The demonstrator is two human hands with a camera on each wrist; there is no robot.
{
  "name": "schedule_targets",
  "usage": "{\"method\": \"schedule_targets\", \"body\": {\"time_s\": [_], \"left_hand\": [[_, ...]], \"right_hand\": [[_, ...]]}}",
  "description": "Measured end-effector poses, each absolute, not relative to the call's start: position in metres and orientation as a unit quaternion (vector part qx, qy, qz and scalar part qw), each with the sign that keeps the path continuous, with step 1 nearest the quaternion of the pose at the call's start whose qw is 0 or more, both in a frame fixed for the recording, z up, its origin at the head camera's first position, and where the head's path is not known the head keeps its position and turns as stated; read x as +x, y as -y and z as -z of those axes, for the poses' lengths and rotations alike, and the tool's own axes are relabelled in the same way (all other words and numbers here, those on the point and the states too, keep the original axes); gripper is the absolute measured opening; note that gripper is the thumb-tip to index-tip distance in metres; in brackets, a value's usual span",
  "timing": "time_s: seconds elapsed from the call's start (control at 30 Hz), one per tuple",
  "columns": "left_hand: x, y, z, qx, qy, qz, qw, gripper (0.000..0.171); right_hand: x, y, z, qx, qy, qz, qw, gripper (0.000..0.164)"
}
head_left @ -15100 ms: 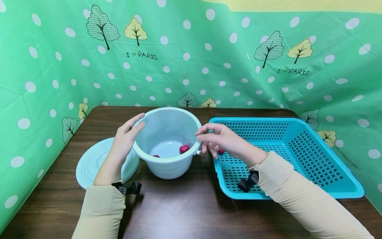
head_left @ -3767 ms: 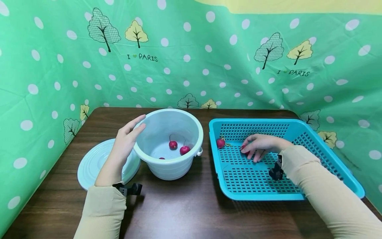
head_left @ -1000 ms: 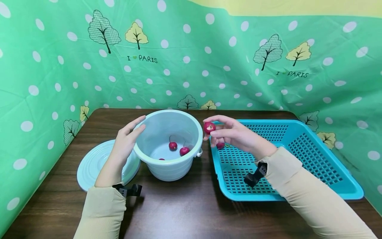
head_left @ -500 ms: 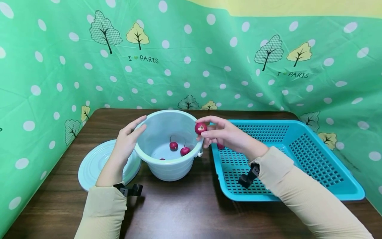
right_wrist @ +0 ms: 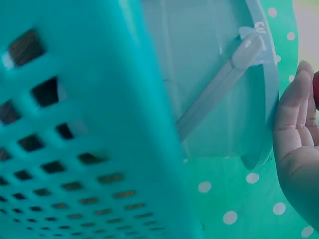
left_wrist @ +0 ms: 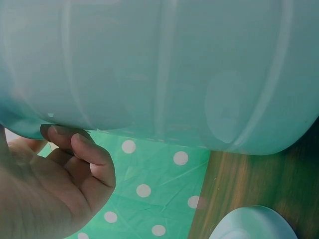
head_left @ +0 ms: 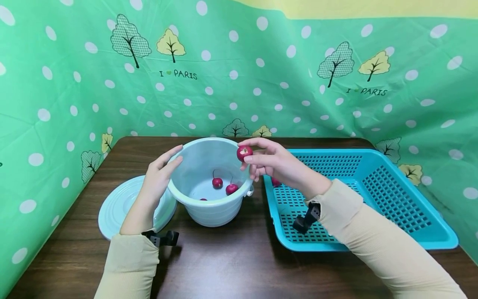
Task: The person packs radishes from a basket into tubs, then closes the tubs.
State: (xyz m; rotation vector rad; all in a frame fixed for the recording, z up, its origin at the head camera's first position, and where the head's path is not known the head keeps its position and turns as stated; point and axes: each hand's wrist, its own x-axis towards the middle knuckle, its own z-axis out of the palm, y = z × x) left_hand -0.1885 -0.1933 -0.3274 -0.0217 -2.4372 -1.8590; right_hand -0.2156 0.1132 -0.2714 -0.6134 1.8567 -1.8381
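In the head view my right hand (head_left: pixel 274 162) pinches a red radish (head_left: pixel 244 153) between thumb and fingertips, over the right rim of a pale blue bucket (head_left: pixel 211 209). The radish's pale cut top faces the camera; the right wrist view catches only its edge. My left hand (head_left: pixel 157 178) holds the bucket's left rim, and the left wrist view shows its fingers (left_wrist: pixel 94 157) curled at that rim. Inside the bucket lie a radish (head_left: pixel 217 182) with a thin root, another radish (head_left: pixel 232 189), and a third mostly hidden by the front rim.
To the right stands a blue perforated basket (head_left: pixel 325 247), with one radish (head_left: pixel 275 182) half hidden behind my right hand. A pale blue lid (head_left: pixel 115 207) lies left, under my left forearm. The bucket's handle (right_wrist: pixel 219 87) hangs down on its right side.
My right hand picked a radish out of the basket and carried it left, over the bucket's rim. Compared with the oldest frame, the bucket shows one more radish. My left hand stays put.
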Motion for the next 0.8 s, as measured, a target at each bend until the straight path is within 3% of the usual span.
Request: {"method": "schedule_targets", "body": {"time_s": [0.8], "left_hand": [[-0.188,0.193,0.327,-0.005,0.795,0.605,0.039,0.051]], "right_hand": [[-0.221,-0.077,0.263,-0.220,-0.678,0.649,0.265,0.044]]}}
